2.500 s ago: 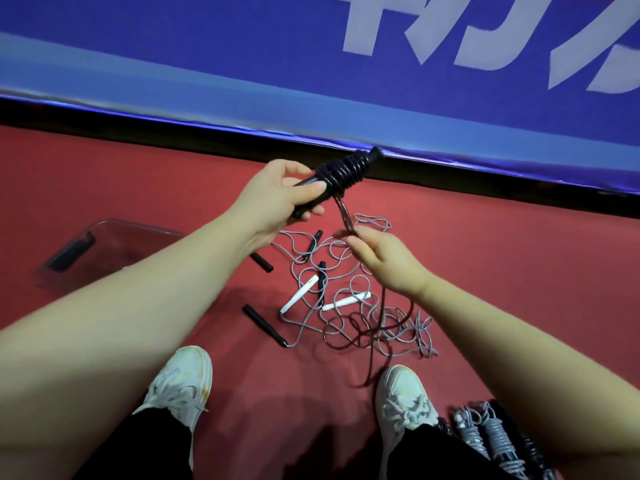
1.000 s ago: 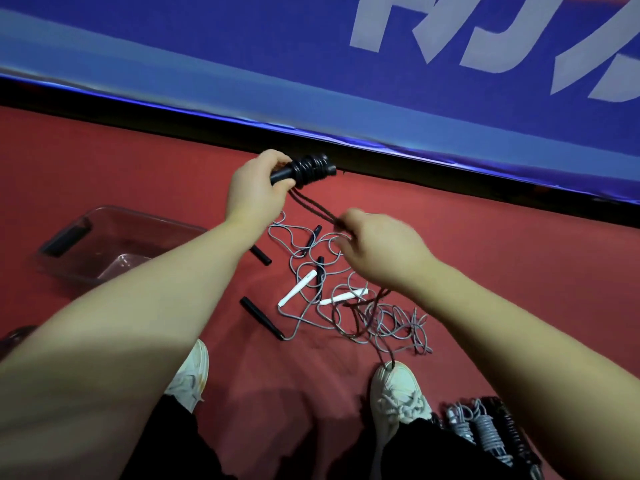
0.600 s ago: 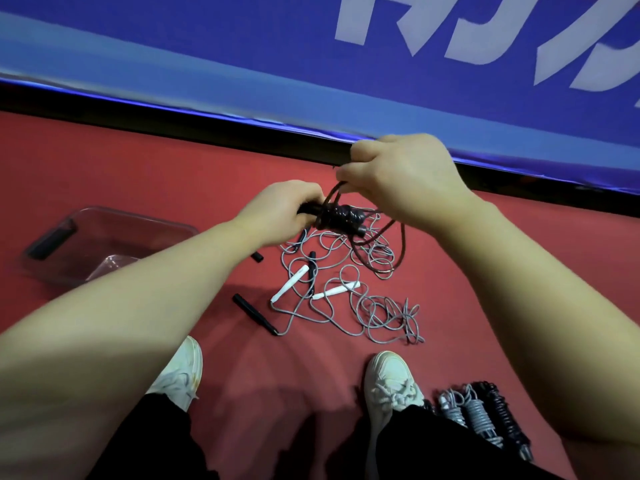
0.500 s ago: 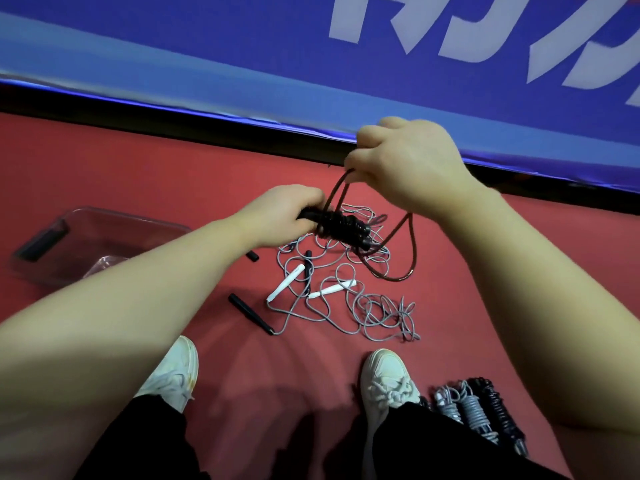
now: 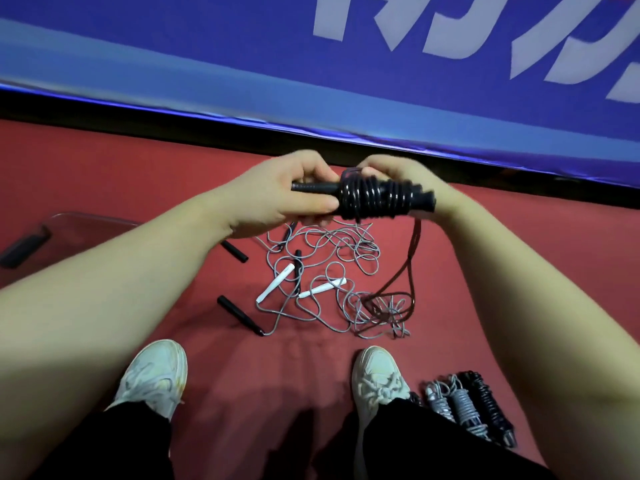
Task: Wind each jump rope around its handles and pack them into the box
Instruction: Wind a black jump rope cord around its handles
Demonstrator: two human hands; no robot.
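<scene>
My left hand [image 5: 284, 195] grips the bare end of the black jump rope handles [image 5: 311, 187], held level above the floor. Dark rope coils [image 5: 377, 199] wrap the other end. My right hand [image 5: 401, 178] sits behind the coils, fingers closed on the dark rope near the top of the bundle. A loose length of dark rope [image 5: 412, 258] hangs down to the floor. Below lies a tangle of grey ropes [image 5: 332, 271] with white handles [image 5: 275, 287] and black handles [image 5: 240, 315]. The clear plastic box [image 5: 86, 220] stands at the left, partly hidden by my left arm.
Three wound rope bundles [image 5: 467, 407] lie on the red floor beside my right shoe [image 5: 377, 375]. My left shoe [image 5: 152, 375] is at the lower left. A blue banner wall [image 5: 311, 81] with a dark base runs across the back.
My right hand came down from above the handles to behind the coils, laying another turn. The bundle is now level and the hanging loop has dropped to the floor.
</scene>
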